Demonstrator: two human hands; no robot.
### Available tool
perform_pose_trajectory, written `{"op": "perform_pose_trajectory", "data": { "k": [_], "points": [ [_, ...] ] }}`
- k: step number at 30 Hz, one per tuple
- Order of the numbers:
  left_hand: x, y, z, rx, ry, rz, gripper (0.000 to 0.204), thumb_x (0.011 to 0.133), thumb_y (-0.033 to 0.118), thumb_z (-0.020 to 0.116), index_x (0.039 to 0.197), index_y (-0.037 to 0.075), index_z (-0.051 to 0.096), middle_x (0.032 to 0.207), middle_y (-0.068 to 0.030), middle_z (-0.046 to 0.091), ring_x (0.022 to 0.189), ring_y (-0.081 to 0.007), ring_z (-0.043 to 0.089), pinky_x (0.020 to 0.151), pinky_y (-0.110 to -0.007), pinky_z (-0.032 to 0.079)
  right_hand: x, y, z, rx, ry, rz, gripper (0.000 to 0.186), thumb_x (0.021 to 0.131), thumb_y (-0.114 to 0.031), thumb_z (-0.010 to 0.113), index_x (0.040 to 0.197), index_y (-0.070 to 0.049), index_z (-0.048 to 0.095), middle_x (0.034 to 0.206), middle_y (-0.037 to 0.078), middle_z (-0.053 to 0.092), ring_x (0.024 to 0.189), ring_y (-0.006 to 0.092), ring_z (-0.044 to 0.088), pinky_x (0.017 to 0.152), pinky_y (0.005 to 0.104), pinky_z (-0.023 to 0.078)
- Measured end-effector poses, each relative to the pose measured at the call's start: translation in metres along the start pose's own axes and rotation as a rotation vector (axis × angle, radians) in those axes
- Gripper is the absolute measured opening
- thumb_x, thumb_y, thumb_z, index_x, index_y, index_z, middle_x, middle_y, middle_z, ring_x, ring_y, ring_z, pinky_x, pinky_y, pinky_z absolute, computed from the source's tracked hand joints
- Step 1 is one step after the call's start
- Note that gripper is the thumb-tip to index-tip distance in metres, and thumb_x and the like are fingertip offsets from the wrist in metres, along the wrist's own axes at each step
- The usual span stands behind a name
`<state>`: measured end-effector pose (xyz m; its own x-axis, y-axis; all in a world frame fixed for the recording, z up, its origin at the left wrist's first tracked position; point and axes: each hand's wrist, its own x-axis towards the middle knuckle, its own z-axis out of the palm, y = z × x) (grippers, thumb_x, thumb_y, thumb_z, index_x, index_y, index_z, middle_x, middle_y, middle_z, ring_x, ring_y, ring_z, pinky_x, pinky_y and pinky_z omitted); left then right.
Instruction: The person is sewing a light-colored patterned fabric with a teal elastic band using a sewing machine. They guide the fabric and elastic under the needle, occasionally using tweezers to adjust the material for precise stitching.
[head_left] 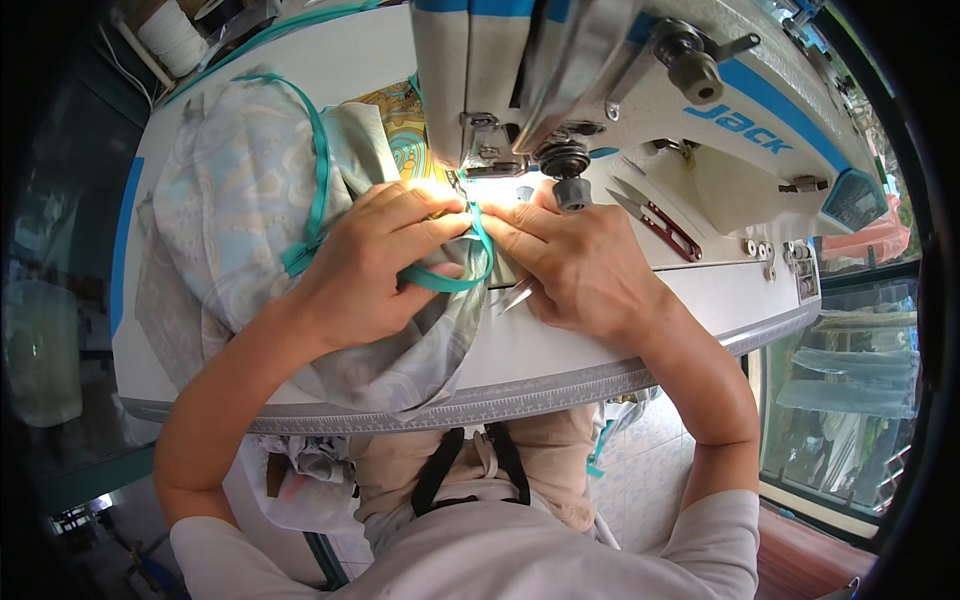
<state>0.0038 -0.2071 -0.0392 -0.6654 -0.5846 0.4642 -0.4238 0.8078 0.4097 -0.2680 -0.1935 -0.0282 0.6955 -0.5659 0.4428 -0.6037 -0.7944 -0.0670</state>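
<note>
Under the sewing machine's lit needle area, both my hands work close together. My left hand is closed, its thumb and fingers gripping a looped teal zipper tape over pale patterned fabric. From the right, my right hand pinches at the same tape by the presser foot; its fingertips are partly lost in glare. A pointed metal blade, apparently of small snips, sticks out beneath my right palm, its handle hidden. Behind the left hand lies yellow-orange patterned cloth.
Snips with dark red handles lie right of the needle, near several small metal bobbins. A ruler strip runs along the table's front edge. White thread cones stand at the back left. The machine head overhangs the right side.
</note>
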Motion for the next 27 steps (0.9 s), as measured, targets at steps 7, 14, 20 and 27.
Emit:
{"op": "perform_pose_trajectory", "data": {
  "k": [7,14,20,27],
  "points": [
    [0.015,-0.009,-0.019,0.019,-0.037,-0.073,0.024,0.086,-0.008,0.073,0.107,0.003,0.073,0.104,-0.0124,0.071,0.102,-0.0327,0.069,0.097,-0.043,0.054,-0.008,0.006,0.002,0.182,0.238,-0.01,0.049,0.06,0.002,0.07,0.108,-0.007,0.079,0.083,0.005,0.071,0.06,0.0247,0.063,0.052,0.037,0.049],
    [0.029,-0.024,-0.013,-0.187,0.041,-0.246,0.018,0.08,-0.015,0.064,0.089,0.0,0.069,0.092,-0.0105,0.067,0.086,-0.0331,0.065,0.083,-0.041,0.051,-0.011,0.007,0.002,0.315,0.142,-0.023,0.04,0.066,-0.004,0.075,0.105,-0.01,0.078,0.085,0.002,0.068,0.068,0.0245,0.066,0.056,0.0386,0.052],
    [0.026,-0.029,0.002,-0.002,0.017,-0.035,0.032,0.075,-0.009,0.071,0.102,0.004,0.079,0.102,-0.0095,0.07,0.105,-0.0311,0.067,0.096,-0.045,0.049,-0.012,0.005,0.004,0.28,0.085,0.001,0.035,0.072,-0.009,0.079,0.107,-0.014,0.078,0.087,0.001,0.067,0.073,0.0249,0.069,0.058,0.0402,0.053],
    [0.012,-0.002,-0.01,0.253,-0.014,0.049,0.049,0.074,-0.008,0.07,0.121,0.002,0.079,0.126,-0.0165,0.069,0.126,-0.0391,0.059,0.108,-0.05,0.047,-0.01,0.0,0.003,0.234,0.019,-0.015,0.038,0.074,-0.013,0.08,0.111,-0.015,0.076,0.087,0.001,0.064,0.077,0.0235,0.07,0.059,0.0404,0.053]
  ]
}}
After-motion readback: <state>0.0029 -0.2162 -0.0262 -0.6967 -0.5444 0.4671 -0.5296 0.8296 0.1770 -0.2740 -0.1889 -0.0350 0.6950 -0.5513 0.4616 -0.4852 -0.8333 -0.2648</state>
